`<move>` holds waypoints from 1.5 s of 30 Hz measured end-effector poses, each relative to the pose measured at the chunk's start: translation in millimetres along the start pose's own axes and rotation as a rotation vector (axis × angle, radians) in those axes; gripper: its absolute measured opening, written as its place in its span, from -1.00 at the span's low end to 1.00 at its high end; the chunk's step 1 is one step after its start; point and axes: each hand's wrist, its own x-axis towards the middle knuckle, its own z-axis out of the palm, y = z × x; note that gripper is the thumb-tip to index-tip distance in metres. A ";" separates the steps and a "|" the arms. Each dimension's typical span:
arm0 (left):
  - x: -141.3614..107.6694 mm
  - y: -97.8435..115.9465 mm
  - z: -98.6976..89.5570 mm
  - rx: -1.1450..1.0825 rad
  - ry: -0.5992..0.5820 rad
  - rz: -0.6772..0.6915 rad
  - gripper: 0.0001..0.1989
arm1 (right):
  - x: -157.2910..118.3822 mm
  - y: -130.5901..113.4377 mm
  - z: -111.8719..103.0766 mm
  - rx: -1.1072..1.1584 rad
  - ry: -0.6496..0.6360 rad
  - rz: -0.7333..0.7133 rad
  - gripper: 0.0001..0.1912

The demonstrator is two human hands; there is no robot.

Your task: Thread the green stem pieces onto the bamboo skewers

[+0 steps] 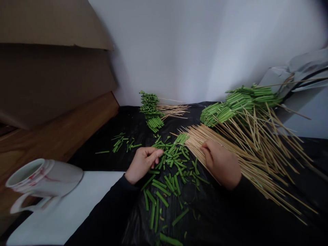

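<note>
My left hand (145, 162) is closed in a pinch at the left edge of a loose pile of cut green stem pieces (174, 159). Whatever its fingertips hold is too small to make out. Over a spread of thin bamboo skewers (246, 164), my right hand (221, 164) has thumb and fingers pressed together; I cannot tell whether a skewer is between them. Longer green pieces (160, 187) lie scattered nearer to me. Behind the hands, a stack of skewered green stems (151, 109) lies at centre, and a larger heap (241, 102) sits right.
Black plastic sheeting (97, 128) covers the work surface. On the left, a white mug (51, 177) with red marks stands on a white board (77, 205). A cardboard box (56, 75) rises behind it. A pale wall (164, 51) closes off the back.
</note>
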 end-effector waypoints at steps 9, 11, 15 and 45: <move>-10.3 2.5 15.6 0.303 -0.532 0.417 -0.84 | 0.7 1.9 -2.1 0.084 0.023 -0.001 -0.79; -13.7 3.4 19.1 0.386 -0.530 0.435 -0.78 | 0.7 1.6 -2.0 0.080 0.017 0.003 -0.79; -22.3 8.9 25.8 0.543 -0.507 0.422 -0.67 | 0.1 -0.1 -1.7 0.083 0.000 0.005 -0.80; 5.7 -8.8 1.9 -1.123 -0.014 -0.266 -0.85 | -15.6 -22.7 -8.9 0.214 0.035 -0.233 -0.75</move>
